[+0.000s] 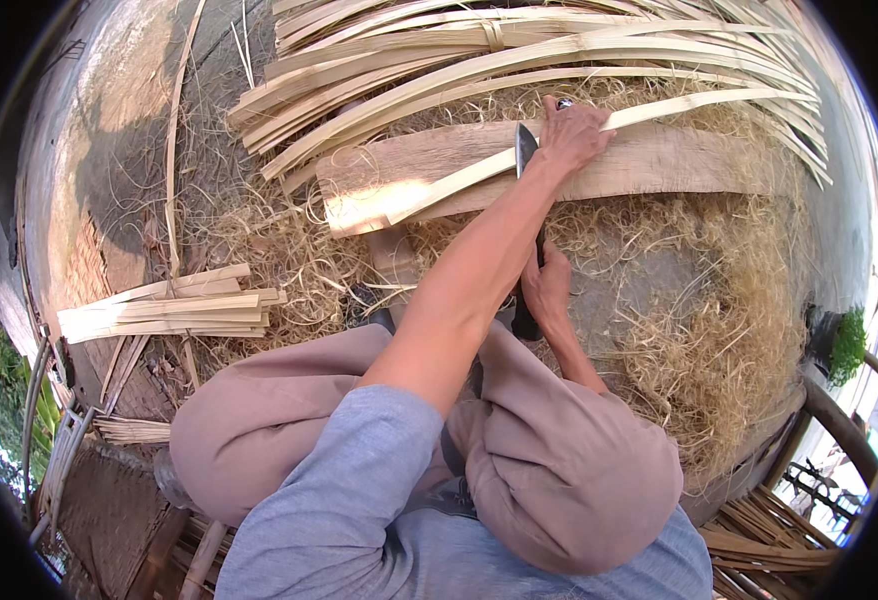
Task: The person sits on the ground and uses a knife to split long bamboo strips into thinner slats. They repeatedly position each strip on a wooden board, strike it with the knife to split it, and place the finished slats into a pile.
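Observation:
My left hand [574, 135] is closed around a long pale bamboo strip [459, 180], which runs slantwise over a broad wooden board [679, 165]. Just left of those fingers a knife [526, 148] stands with its blade against the strip. Its middle part is hidden behind my left forearm, which crosses over toward the right. Below that forearm, my right hand [549, 285] grips the knife's dark handle, the end of which points back between my knees.
Many split bamboo strips [379, 65] lie beyond the board. A smaller tied bundle [169, 310] rests at the left. Curly shavings [709, 350] cover much of the floor. My bent knees [579, 460] flank the work. More strips [769, 540] lie at the lower right.

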`<state>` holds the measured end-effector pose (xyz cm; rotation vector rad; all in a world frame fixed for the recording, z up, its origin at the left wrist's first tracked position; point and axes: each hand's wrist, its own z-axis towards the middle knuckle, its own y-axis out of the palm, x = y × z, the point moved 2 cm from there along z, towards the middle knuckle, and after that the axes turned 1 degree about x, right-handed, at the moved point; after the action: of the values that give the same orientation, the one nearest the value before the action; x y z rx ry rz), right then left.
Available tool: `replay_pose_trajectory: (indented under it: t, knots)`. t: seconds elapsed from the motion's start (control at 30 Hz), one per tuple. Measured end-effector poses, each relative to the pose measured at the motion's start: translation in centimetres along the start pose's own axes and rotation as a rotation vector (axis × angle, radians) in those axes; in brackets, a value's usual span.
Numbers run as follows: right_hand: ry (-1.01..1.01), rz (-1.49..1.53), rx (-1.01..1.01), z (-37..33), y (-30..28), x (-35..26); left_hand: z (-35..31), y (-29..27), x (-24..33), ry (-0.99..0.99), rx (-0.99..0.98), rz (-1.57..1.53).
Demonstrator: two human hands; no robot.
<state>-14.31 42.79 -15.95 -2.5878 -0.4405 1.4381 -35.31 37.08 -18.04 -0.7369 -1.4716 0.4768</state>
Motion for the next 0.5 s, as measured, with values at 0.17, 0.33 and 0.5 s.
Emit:
replay_pose_trajectory:
  t: [0.17,0.33,0.5]
  knots:
    - [-0.311,0.027,-0.065,-2.2,2.4,0.6,0.4,-0.6,1.3,-0.056,-0.144,-0.042]
    - [-0.048,-0.075,-0.218,-0.5,-0.2,0.5,0.3,0.2,-0.1,-0.027,0.021,-0.095]
    - [-0.240,-0.061,-0.222,-2.6,1.3,0.1,0.0,-0.5,1.1,-0.069,-0.142,-0.107]
